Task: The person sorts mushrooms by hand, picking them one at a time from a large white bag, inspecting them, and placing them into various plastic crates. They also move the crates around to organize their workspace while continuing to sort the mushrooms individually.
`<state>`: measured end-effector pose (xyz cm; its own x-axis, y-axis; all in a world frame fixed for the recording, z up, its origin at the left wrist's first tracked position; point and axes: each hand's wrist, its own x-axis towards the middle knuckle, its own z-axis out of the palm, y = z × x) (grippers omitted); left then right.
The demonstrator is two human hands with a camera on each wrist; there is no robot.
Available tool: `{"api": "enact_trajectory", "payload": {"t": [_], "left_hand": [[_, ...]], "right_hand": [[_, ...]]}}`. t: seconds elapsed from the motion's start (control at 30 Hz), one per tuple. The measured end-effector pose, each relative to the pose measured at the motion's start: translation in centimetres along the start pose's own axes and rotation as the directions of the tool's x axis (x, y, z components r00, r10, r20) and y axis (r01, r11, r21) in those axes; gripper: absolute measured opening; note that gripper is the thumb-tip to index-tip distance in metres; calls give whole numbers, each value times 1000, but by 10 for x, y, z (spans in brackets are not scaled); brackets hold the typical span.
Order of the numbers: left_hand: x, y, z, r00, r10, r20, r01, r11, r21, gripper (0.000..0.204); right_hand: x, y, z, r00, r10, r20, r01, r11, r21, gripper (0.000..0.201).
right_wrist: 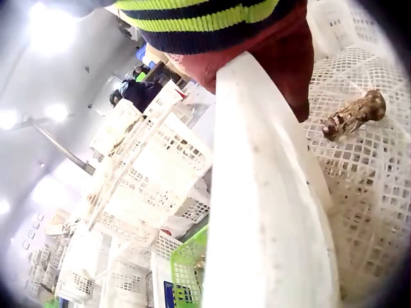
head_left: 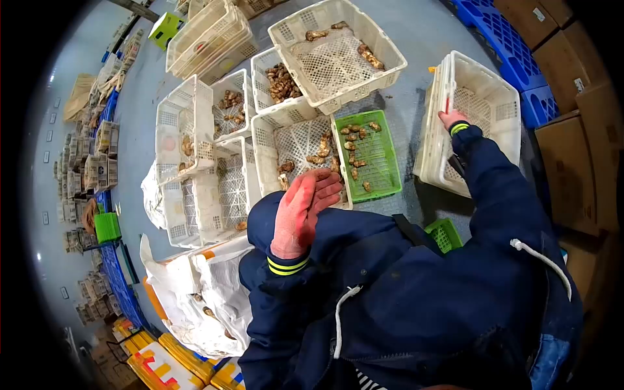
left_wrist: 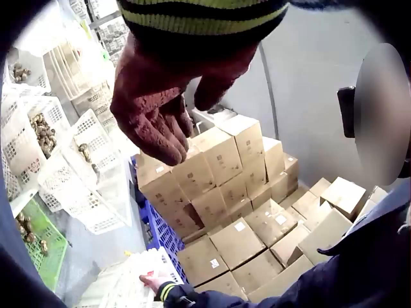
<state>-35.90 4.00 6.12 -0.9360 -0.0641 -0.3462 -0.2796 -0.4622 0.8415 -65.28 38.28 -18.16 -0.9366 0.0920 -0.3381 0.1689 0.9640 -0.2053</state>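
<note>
My right hand, in a red glove, grips the near rim of a white lattice crate tilted up on the right. In the right wrist view the right hand's fingers curl over that white crate's rim, and one brown knobbly piece lies on the mesh inside. My left hand hovers in front of my chest with relaxed fingers and holds nothing. In the left wrist view the left hand hangs loosely curled and bare. Beyond it, a green tray holds several brown pieces.
Several white crates with brown pieces crowd the floor ahead and to the left. Cardboard boxes and blue pallets stand on the right. White bags and yellow crates lie at the lower left, a small green basket by my side.
</note>
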Motion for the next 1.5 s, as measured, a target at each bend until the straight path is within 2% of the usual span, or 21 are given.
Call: {"api": "enact_trajectory", "payload": {"t": [0.1,0.13,0.17,0.23,0.3,0.33,0.4,0.43,0.5,0.57,0.63,0.7,0.77,0.87,1.03,1.1,1.17,1.2,1.3,1.43,1.5], "left_hand": [[-7,-4,-9,999,16,-45,-17,1000,-24,52],[-9,-7,-14,998,24,-66,-26,999,-28,52],[-9,-9,-20,997,9,-71,-11,1000,-23,52],[-8,-15,-30,997,18,-70,-23,996,-81,52],[-7,-15,-29,999,29,-45,-34,994,-108,48],[-8,-15,-28,998,9,-59,-16,993,-118,47],[-4,-18,-28,996,-18,-83,6,990,-141,47],[-3,-21,-27,998,-22,-64,13,989,-147,48],[-3,-26,-20,998,-37,-42,31,989,-147,48],[-5,-27,-15,998,-56,-23,53,992,-112,48],[-11,-25,-13,998,-55,-37,53,997,-61,46],[-18,-23,-12,995,-23,-102,22,1000,-11,45],[-26,-26,-12,991,16,-131,-22,999,-42,43],[-41,-19,-4,985,19,-174,-32,997,-73,42],[-62,-18,-23,983,36,-179,-53,995,-90,44],[-64,-21,-25,985,39,-166,-62,989,-137,42],[-63,-18,-25,985,21,-170,-37,995,-90,43],[-61,-19,-25,991,1,-130,-12,997,-83,41],[-56,-31,-25,996,-55,67,49,994,95,37],[-57,-34,-20,951,-234,204,180,951,252,39],[-58,-32,-19,962,-203,181,160,960,228,41]], "right_hand": [[-23,-47,30,998,-20,-54,12,989,-146,80],[-50,-65,11,992,-4,128,23,988,-151,81],[-23,-42,56,985,-169,21,169,986,-13,72],[-41,-34,29,961,-228,156,140,888,437,60],[-72,-15,2,961,-258,-99,267,774,573,37],[-99,2,-14,932,-346,104,197,727,657,34],[-158,33,-21,705,-440,557,-89,724,684,28],[-193,51,-13,468,-420,778,-270,770,578,27],[-242,94,37,390,-198,899,-216,930,298,25],[-257,161,105,816,-73,573,120,992,-44,32],[-245,191,124,833,247,495,-88,943,-322,70],[-247,253,200,889,174,424,-61,962,-267,83],[-225,254,225,820,100,564,11,982,-191,80],[-217,199,235,648,130,750,368,809,-458,42],[-196,167,172,679,-108,726,552,728,-407,36],[-204,131,85,708,-89,701,592,616,-520,36],[-207,121,34,757,-363,544,652,474,-591,34],[-216,84,-17,702,-434,564,706,529,-471,33],[-244,10,-83,681,-370,632,719,500,-482,40],[-243,-3,-85,599,-559,573,800,439,-408,35],[-248,-1,-87,590,-706,392,788,397,-470,29]]}}
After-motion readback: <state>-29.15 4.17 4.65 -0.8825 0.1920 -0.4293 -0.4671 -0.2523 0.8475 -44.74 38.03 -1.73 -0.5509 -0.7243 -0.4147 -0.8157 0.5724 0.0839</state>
